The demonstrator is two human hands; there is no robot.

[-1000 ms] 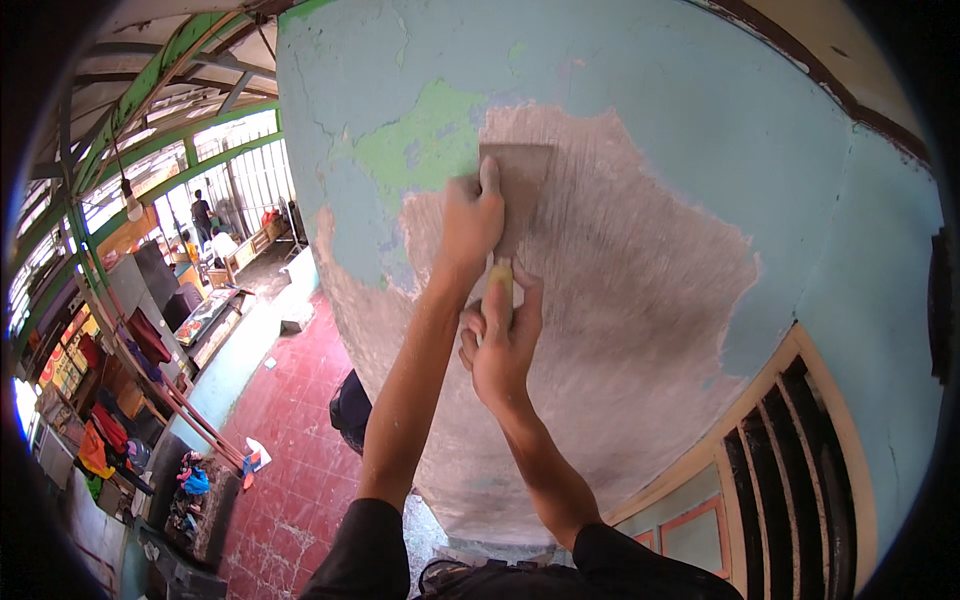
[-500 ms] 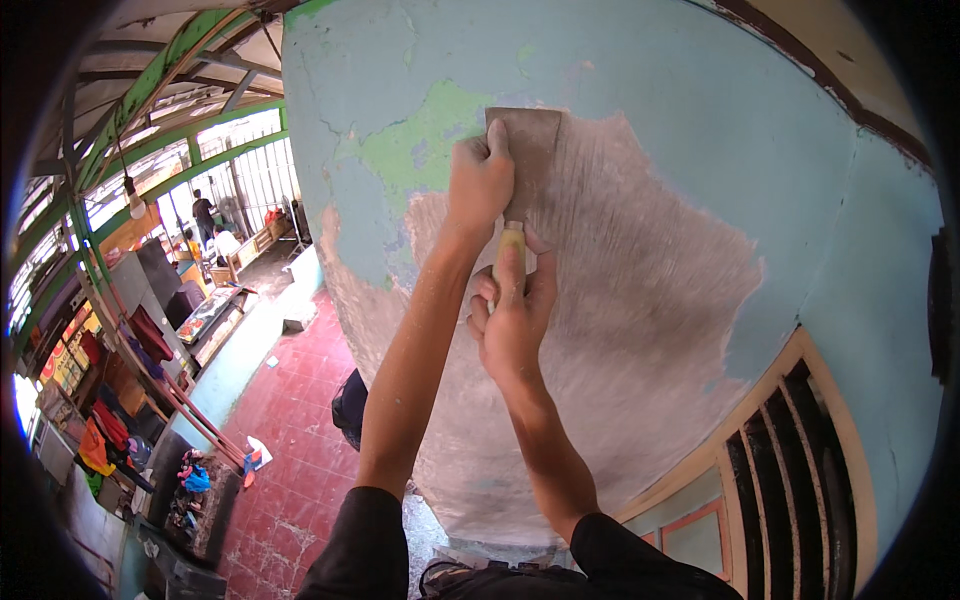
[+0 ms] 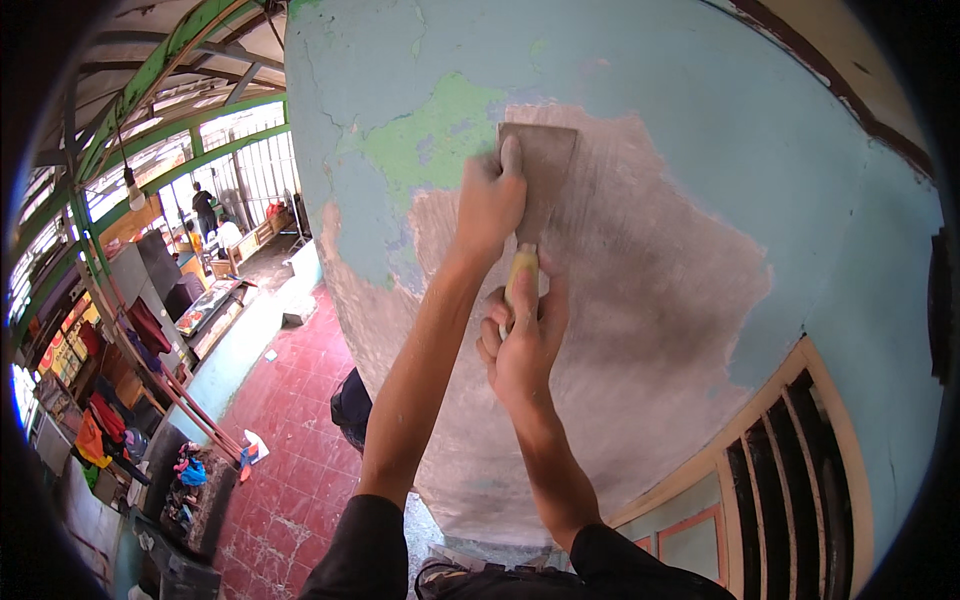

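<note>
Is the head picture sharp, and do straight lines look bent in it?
Head view: the hands and scraper blade are sharp; even daylight, no glare; fisheye bends the green roof beam and window frame toward the dark rim.

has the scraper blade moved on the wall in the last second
Yes. The scraper blade has slid upward, closer to the green paint patch, pushed by both hands.

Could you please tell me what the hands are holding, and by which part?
A scraper: right hand grips its yellow handle, left hand presses the blade against the wall.
</note>
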